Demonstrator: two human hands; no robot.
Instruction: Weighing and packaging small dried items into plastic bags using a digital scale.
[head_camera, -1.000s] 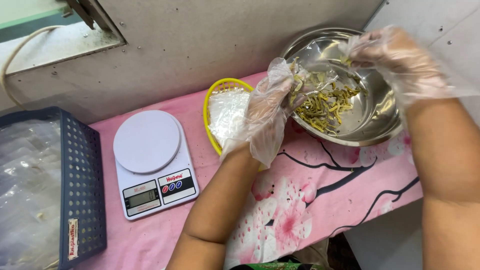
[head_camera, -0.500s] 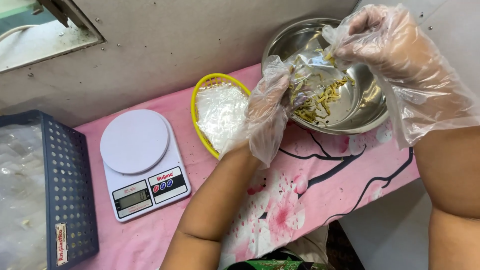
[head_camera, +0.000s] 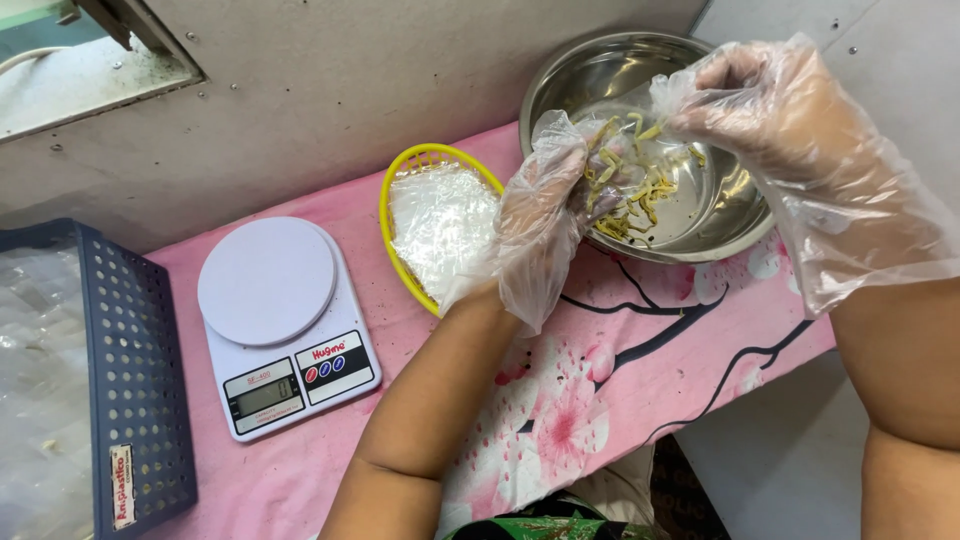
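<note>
Over the steel bowl (head_camera: 700, 215), at its near-left rim, a small clear plastic bag (head_camera: 622, 160) hangs between my two gloved hands, with pale yellow-green shreds (head_camera: 640, 195) of food partly inside it and partly loose on the bowl floor below.

Left hand (head_camera: 540, 215): fingers curled, pinching the left side of the bag mouth, a clump of shreds pressed against the glove.
Right hand (head_camera: 775, 110): fingers bunched together, pinching the bag's upper right edge from above. Both gloves are loose, thin clear plastic.

Handling, my judgement: shreds look light, limp and probably moist, so they will cling to glove and film instead of dropping cleanly; take them as a loose pinch from the heap, not strand by strand. Bag is flimsy, has no stiffness, likely slippery against the gloves; hold at the mouth edge on two opposite sides to keep it open. Bowl is rigid and smooth, and may slide on the cloth if nudged.

Outward: yellow oval basket (head_camera: 400, 215) lined with clear film, just left of the bowl. White digital kitchen scale (head_camera: 280, 320) further left, platform bare. Dark blue perforated crate (head_camera: 140, 400) at the far left edge. All sit on a pink blossom-print cloth (head_camera: 600, 400) against a grey wall.
</note>
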